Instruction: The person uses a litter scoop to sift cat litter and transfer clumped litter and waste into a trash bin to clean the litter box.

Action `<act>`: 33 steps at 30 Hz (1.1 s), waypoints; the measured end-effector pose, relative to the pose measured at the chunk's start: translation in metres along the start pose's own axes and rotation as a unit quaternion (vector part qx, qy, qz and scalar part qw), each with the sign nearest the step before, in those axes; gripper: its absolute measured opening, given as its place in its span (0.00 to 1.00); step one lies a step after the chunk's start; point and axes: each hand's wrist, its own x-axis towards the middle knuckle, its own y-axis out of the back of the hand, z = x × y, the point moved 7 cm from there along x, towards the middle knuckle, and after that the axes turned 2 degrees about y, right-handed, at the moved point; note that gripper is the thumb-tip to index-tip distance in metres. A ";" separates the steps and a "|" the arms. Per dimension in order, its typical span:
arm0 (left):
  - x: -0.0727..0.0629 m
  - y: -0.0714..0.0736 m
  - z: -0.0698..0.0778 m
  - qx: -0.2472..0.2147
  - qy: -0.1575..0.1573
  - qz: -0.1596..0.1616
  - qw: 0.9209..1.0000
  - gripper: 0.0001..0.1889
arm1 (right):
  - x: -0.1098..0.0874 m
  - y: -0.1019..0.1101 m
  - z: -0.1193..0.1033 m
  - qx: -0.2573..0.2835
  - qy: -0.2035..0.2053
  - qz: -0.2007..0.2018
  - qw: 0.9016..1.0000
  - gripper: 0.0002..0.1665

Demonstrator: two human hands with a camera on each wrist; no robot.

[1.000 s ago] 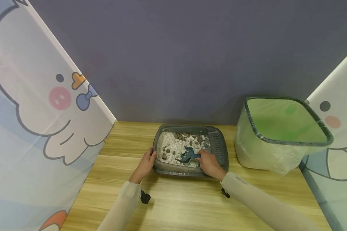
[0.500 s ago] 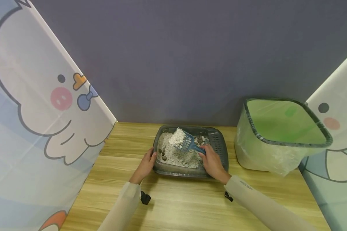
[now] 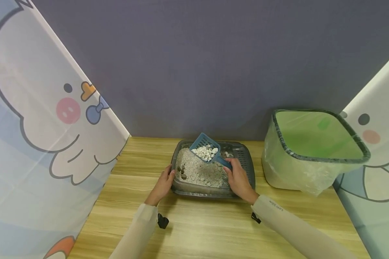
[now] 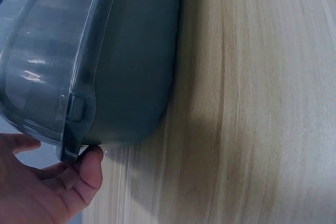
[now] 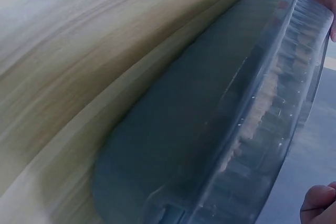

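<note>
A dark grey litter box holds pale granular litter, with a few brown lumps near its left side. My right hand grips the handle of a blue slotted litter scoop raised over the box. Pale litter and whitish clumps lie on the scoop. At the box's left edge, my left hand holds the rim; in the left wrist view the fingers curl under the rim's corner. Only a bit of the right hand shows in the right wrist view, and the scoop is out of that view.
On the right of the wooden table stands a pale green bin lined with a clear bag, with a dark rim band. A dark panel rises behind the table. Printed cloth walls flank both sides.
The scoop came up out of the litter, then moved slightly away and levelled. The heap on it has shrunk, leaving clumps, and litter covers most brown lumps. The left hand stays at the rim.
</note>
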 end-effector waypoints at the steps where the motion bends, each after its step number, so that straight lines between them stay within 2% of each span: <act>1: 0.000 0.000 0.000 0.001 -0.001 0.000 1.000 0.31 | 0.000 0.001 -0.001 0.000 0.000 0.000 1.000 0.18; 11: 0.001 0.000 -0.002 0.000 -0.009 0.003 1.000 0.32 | 0.003 0.008 -0.006 0.000 0.003 0.009 1.000 0.18; 22: 0.001 0.002 0.001 0.001 -0.007 0.002 1.000 0.29 | 0.003 0.009 -0.006 -0.017 -0.016 -0.041 0.999 0.15; 26: 0.001 0.002 0.002 0.003 -0.007 0.001 1.000 0.30 | 0.003 0.009 -0.005 -0.024 -0.007 -0.048 0.999 0.15; 33: 0.001 0.002 0.001 0.005 -0.006 0.000 1.000 0.32 | 0.000 0.013 -0.003 -0.010 0.016 -0.037 0.999 0.16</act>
